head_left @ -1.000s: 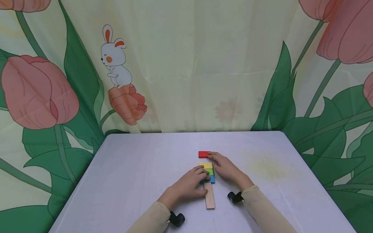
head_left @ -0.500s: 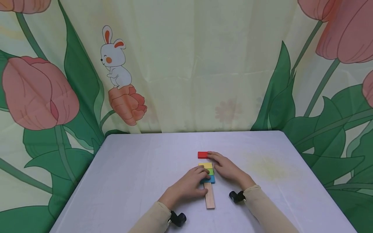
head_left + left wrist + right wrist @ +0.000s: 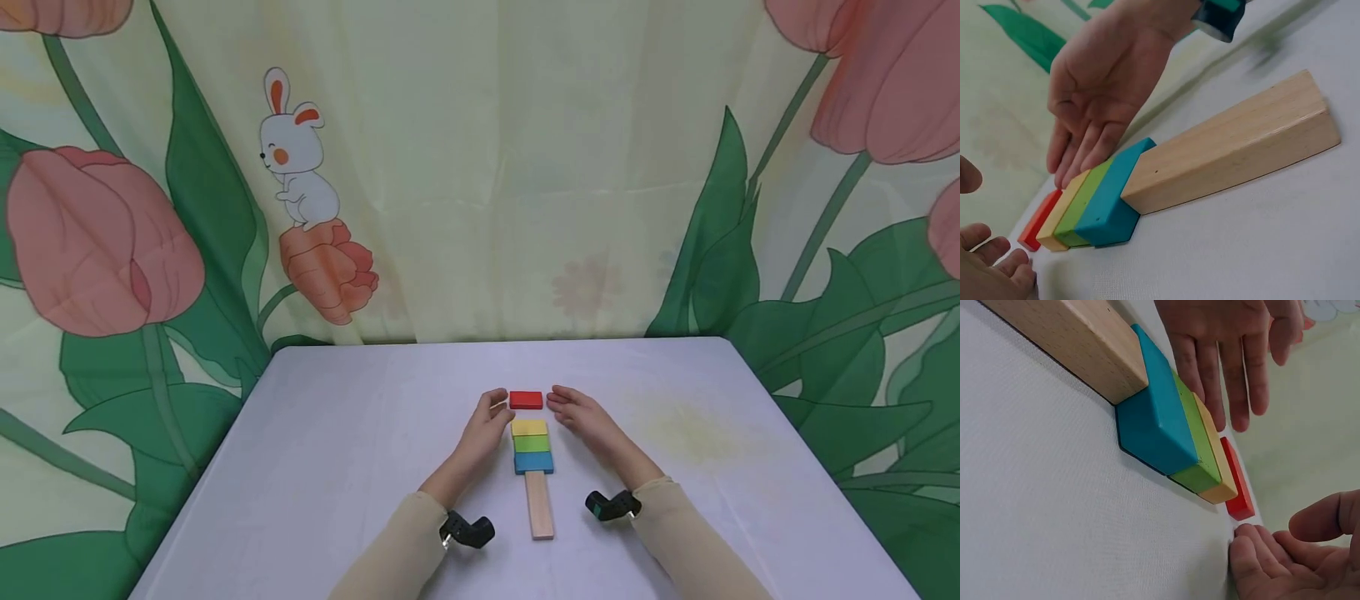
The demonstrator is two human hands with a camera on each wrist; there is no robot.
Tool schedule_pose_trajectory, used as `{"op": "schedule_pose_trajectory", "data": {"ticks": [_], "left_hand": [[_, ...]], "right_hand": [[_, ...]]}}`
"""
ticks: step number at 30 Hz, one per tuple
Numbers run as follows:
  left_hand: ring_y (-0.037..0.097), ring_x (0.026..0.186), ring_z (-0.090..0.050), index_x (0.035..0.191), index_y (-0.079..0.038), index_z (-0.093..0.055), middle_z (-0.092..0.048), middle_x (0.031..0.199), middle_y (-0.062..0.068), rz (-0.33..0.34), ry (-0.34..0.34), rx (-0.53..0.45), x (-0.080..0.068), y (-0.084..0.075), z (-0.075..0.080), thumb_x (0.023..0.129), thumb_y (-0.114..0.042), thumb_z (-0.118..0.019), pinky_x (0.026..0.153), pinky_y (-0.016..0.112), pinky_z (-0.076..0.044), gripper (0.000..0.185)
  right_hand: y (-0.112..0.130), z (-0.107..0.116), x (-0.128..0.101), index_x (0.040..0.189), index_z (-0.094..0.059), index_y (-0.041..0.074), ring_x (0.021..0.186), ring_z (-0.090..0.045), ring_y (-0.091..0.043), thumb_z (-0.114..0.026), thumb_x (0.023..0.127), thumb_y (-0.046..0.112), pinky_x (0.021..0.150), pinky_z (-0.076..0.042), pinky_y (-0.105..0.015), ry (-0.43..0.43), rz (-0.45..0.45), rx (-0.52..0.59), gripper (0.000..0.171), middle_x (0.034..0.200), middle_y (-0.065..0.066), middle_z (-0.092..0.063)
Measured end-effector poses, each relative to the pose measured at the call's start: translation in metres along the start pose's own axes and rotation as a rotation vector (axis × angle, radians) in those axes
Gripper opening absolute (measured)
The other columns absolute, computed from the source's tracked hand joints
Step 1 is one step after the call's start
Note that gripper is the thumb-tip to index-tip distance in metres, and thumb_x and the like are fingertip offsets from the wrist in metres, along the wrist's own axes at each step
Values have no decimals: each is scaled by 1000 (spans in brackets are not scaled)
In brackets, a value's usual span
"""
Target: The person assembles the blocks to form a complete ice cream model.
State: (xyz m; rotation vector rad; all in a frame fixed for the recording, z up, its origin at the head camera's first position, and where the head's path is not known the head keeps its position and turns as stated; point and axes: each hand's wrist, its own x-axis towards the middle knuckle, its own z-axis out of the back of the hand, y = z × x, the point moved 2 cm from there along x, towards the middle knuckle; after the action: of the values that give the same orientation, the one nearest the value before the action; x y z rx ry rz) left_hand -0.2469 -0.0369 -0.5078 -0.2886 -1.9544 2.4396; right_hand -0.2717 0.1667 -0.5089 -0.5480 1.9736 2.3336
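Note:
A red block [image 3: 526, 400] lies at the far end of a line of wooden blocks, a small gap beyond the yellow block [image 3: 529, 427]. Green [image 3: 532, 444] and blue [image 3: 533, 462] blocks follow toward the person, side against side. A long plain wooden block [image 3: 539, 506] meets the blue one end-on. My left hand [image 3: 483, 433] is at the red block's left end, fingers slightly bent. On the other side my right hand [image 3: 588, 421] has its fingertips close to the red block's right end. Neither hand grips anything; whether the left fingertips touch the red block I cannot tell.
A white cloth covers the table [image 3: 337, 467]. Behind its far edge hangs a curtain [image 3: 465, 208] printed with tulips and a rabbit. Each wrist wears a small black camera, such as the left one [image 3: 468, 530].
My left hand has left the green and blue blocks and moved forward to the red block's left side. The right fingertips have drawn slightly away from the red block, which now shows fully.

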Motion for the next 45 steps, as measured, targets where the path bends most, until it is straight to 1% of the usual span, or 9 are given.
{"op": "schedule_pose_trajectory", "data": {"ticks": [3,8,13,19,24,29,32,39,45], "left_hand": [[33,147,-45,154,-9,-42,-46,158,12,20,-24,-36,8,3,0,106,-30,-48,120,52,-39,53],[31,148,-44,157,-8,-39,-47,159,12,54,17,-128,15,7,3,108,-35,-42,122,47,-37,56],[30,150,-42,159,-6,-36,-44,161,14,61,64,-194,16,6,5,110,-37,-37,124,45,-34,58],[30,153,-38,160,-5,-34,-40,164,14,70,97,-244,13,7,6,111,-36,-36,124,45,-33,58],[29,154,-36,160,-7,-33,-39,165,12,86,116,-245,11,7,5,110,-39,-37,124,43,-33,60],[30,153,-37,160,-7,-34,-38,165,13,79,125,-250,5,8,6,110,-40,-39,123,45,-34,60],[30,154,-36,161,-7,-32,-37,166,12,70,151,-246,1,8,5,110,-39,-38,124,45,-33,60],[33,154,-33,160,-1,-29,-34,166,17,15,208,-233,-8,7,8,111,-35,-33,125,48,-29,59],[31,155,-32,161,-4,-28,-34,167,14,8,231,-183,-13,9,9,111,-39,-34,125,46,-29,61]], "right_hand": [[0,0,-2,159,-31,-1,149,-42,-36,-41,107,11,122,-35,-51,-7,-17,41,55,160,-23,-43],[-1,-4,-4,159,-35,3,148,-45,-33,-41,105,11,122,-36,-50,0,-44,16,56,159,-18,-46],[-1,-6,-3,159,-36,5,148,-45,-33,-42,106,13,123,-34,-52,-1,-43,15,55,160,-18,-46],[-2,-6,-4,160,-35,3,149,-43,-34,-43,107,15,123,-33,-53,5,-26,3,54,160,-19,-44],[-2,-6,-8,160,-35,3,149,-43,-35,-42,107,14,123,-33,-54,10,-24,-1,55,160,-19,-44],[-2,-5,-13,160,-35,3,149,-43,-35,-42,107,14,123,-32,-54,27,-23,5,54,160,-19,-45],[-2,-4,-18,160,-35,3,149,-43,-35,-42,107,15,123,-32,-53,37,-19,-4,54,160,-18,-45],[-5,-3,-25,159,-36,5,148,-45,-32,-44,108,17,123,-34,-51,60,-28,-4,53,160,-16,-46],[-6,-5,-27,159,-36,4,149,-44,-34,-47,108,19,123,-33,-53,65,-15,-10,54,160,-17,-46]]}}
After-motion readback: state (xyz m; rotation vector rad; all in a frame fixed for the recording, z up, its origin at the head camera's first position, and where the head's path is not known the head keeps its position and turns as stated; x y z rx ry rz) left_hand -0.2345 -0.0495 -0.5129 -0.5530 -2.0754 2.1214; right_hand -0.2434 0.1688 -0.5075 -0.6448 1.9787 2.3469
